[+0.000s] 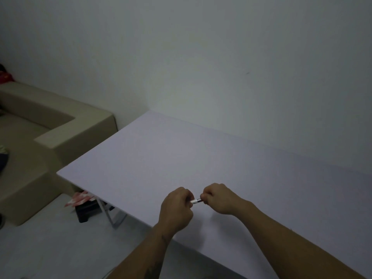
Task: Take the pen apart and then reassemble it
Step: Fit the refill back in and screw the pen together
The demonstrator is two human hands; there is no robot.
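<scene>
Gripping the pen (196, 201) tight in both fists, left hand (177, 206) and right hand (218, 199), so a hard tug could fling small bits off the table (201, 158).

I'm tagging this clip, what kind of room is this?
Probably a home living room: a beige sofa beside a white folding table against a bare wall.

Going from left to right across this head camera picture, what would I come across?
Beige sofa → red-and-white item on the floor → table leg → left hand → pen → right hand.
</scene>
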